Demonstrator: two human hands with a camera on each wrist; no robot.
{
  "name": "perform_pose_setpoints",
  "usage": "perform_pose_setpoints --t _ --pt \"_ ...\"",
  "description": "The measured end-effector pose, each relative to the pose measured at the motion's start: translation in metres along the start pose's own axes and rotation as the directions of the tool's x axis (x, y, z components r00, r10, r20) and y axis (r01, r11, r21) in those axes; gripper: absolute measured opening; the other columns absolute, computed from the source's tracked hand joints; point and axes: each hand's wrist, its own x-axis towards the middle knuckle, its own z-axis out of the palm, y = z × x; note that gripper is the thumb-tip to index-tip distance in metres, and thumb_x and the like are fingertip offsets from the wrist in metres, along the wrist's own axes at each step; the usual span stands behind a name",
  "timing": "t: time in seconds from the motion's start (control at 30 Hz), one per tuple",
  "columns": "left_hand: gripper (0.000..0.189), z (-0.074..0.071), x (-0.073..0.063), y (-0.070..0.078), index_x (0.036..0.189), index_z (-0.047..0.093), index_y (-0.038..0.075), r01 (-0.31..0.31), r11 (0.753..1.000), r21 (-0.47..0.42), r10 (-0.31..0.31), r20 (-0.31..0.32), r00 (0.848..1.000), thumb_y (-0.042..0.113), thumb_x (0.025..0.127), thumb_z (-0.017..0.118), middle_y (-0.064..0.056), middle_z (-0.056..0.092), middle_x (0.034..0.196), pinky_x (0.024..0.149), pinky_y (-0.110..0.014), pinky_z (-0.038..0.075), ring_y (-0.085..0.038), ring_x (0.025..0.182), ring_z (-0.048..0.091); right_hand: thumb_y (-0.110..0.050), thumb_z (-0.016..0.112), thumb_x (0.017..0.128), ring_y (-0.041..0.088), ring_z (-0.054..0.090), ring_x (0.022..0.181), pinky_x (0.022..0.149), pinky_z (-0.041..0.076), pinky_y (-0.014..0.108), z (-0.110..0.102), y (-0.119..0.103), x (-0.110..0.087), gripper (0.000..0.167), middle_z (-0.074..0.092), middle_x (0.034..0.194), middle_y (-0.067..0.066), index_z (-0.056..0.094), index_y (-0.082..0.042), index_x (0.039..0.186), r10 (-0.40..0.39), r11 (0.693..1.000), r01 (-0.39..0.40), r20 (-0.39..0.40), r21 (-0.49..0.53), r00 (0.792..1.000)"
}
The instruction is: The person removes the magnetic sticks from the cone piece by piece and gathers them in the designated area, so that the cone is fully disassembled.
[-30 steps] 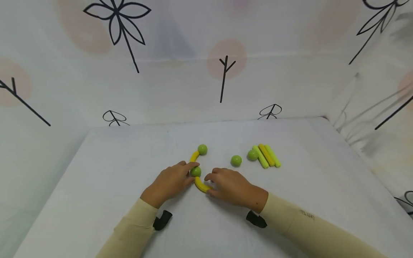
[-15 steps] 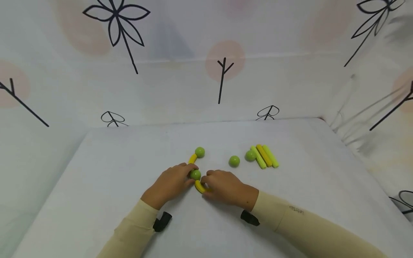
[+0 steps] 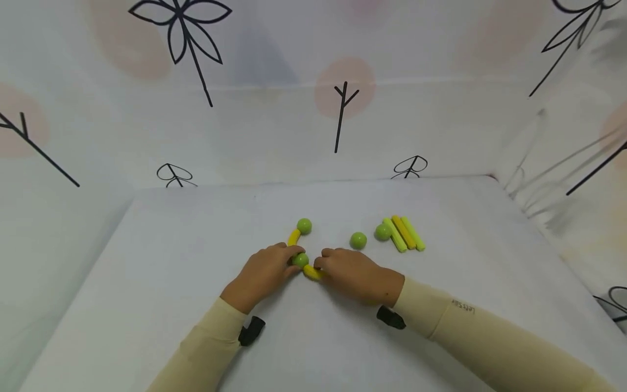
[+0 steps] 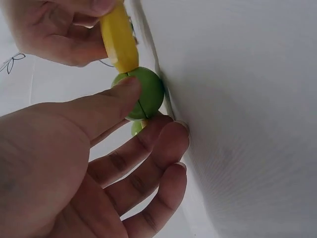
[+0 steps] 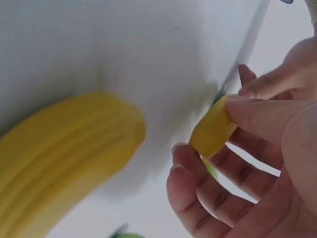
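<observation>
My left hand (image 3: 262,272) pinches a green ball (image 3: 301,261) between thumb and fingers. In the left wrist view, the ball (image 4: 152,90) shows a thin seam, and my thumb lies across it. My right hand (image 3: 355,275) pinches a short, curved yellow piece (image 3: 312,273), its near end right at the ball. The right wrist view shows that yellow piece (image 5: 213,130) between thumb and fingertips. Beyond the left hand's fingers, another curved yellow piece (image 3: 294,237) leads up to a second green ball (image 3: 304,226).
Right of centre lies a loose green ball (image 3: 358,240). Another green ball (image 3: 383,232) sits against a row of yellow-green sticks (image 3: 403,233). A ridged yellow piece (image 5: 74,153) fills the foreground of the right wrist view. White cloth with drawn plants (image 3: 340,117) encloses the table.
The right hand has swung the yellow piece's far end upward, so it lies more level beside the ball. The left hand keeps its pinch on the ball, nearly in place.
</observation>
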Motion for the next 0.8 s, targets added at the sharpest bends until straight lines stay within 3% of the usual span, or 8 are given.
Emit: perform_pose_setpoints --t 0.23,0.53,0.8 --pt "0.038 -0.001 0.002 0.000 0.128 0.067 0.017 0.008 1.000 -0.002 -0.008 0.019 1.000 0.022 0.090 0.075 -0.005 0.069 0.110 0.080 -0.040 0.055 -0.018 0.091 0.065 -0.016 0.066 0.097 0.011 0.063 0.091 0.080 0.056 0.028 -0.005 0.018 -0.024 0.022 0.066 0.103 -0.001 0.070 -0.013 0.118 0.024 1.000 -0.025 0.043 0.005 0.999" --pt "0.040 -0.005 0.006 0.001 0.131 0.065 0.019 0.038 0.999 -0.008 -0.038 0.049 0.998 0.023 0.092 0.073 -0.006 0.068 0.116 0.082 -0.041 0.055 -0.019 0.097 0.066 -0.016 0.075 0.090 0.006 0.057 0.090 0.078 0.054 0.025 -0.009 0.055 -0.069 0.026 0.063 0.103 -0.007 0.072 -0.015 0.116 0.030 0.997 -0.029 -0.007 0.078 1.000" --pt "0.041 -0.002 0.003 0.000 0.132 0.065 0.020 0.048 0.999 -0.014 -0.047 0.056 0.997 0.023 0.092 0.073 -0.007 0.068 0.117 0.082 -0.041 0.055 -0.019 0.097 0.066 -0.014 0.079 0.086 0.005 0.060 0.088 0.076 0.054 0.023 -0.005 0.071 -0.081 0.025 0.066 0.100 -0.008 0.077 -0.016 0.111 0.013 0.995 -0.011 -0.016 0.099 1.000"
